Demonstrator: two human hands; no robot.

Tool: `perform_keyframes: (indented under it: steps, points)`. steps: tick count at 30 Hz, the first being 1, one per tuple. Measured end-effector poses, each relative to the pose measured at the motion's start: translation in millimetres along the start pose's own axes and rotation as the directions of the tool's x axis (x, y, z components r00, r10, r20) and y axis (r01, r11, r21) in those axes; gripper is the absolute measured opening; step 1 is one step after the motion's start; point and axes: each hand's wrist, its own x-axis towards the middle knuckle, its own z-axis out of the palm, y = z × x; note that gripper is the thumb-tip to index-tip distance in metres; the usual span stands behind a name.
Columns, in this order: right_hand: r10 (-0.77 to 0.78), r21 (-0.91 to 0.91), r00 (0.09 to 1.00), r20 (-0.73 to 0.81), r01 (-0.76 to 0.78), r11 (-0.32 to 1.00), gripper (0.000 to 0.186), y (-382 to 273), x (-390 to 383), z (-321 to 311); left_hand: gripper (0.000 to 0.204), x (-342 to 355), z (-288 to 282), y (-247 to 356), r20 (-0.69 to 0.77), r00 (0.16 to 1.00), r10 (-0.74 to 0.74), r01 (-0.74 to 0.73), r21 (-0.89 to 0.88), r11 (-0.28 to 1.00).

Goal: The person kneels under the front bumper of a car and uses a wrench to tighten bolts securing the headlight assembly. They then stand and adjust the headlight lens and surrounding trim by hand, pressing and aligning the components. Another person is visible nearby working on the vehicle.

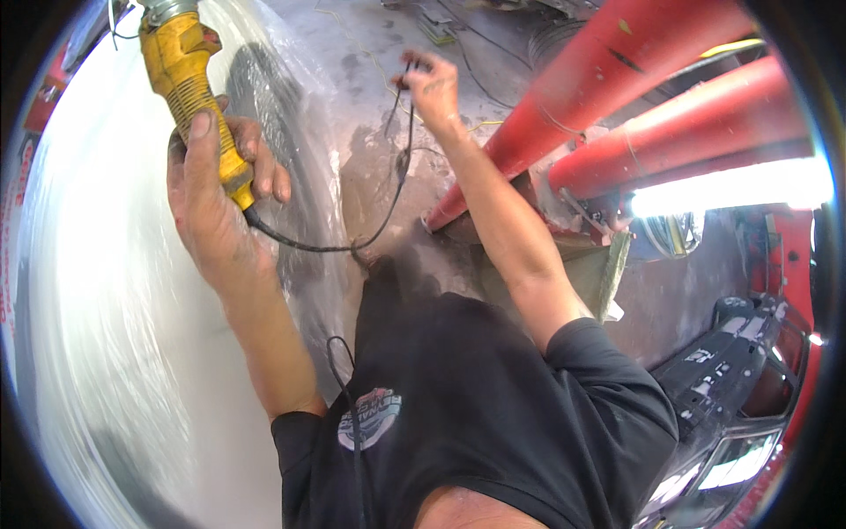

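Note:
My left hand (210,198) is wrapped round the ribbed yellow body of a corded power tool that looks like an angle grinder (181,75). Its metal head runs out of view at the top left, so I cannot see any disc. From the tool's lower end a black power cord (304,249) droops in a loop and rises to my right hand (434,95). The right hand is raised ahead of me, its fingers pinched on the cord. Another stretch of cord hangs down over the front of my black shirt (493,397).
Clear plastic sheeting (132,291) covers a large pale surface along my left. Two thick red posts (564,93) slant across the right, near a bright tube light (731,187). Cables lie on the dusty floor (361,167). A dark car body (727,379) stands lower right.

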Motion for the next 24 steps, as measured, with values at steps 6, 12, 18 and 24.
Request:
perform_keyframes:
  steps: [6,12,18,24]
  points:
    - [-0.041,0.261,0.985,-0.167,0.084,0.962,0.038,-75.0,90.9,5.2,0.043,112.6,-11.4,-44.1,0.024,0.997,-0.067,0.068,-0.028,0.997]
    - [0.004,0.286,0.961,-0.276,0.078,0.955,0.042,-77.9,142.4,5.8,0.039,221.9,0.4,-107.5,0.079,0.990,-0.120,0.123,-0.031,0.992]
    - [-0.063,0.186,0.908,-0.414,0.152,0.971,0.046,-58.2,205.3,-10.6,0.039,283.1,24.6,-186.4,0.200,0.936,-0.290,0.305,-0.052,0.951]
    - [-0.153,0.215,0.917,-0.368,0.244,0.946,0.046,-21.5,275.9,-37.6,0.042,348.2,56.5,-259.7,0.340,0.871,-0.355,0.341,0.104,0.934]
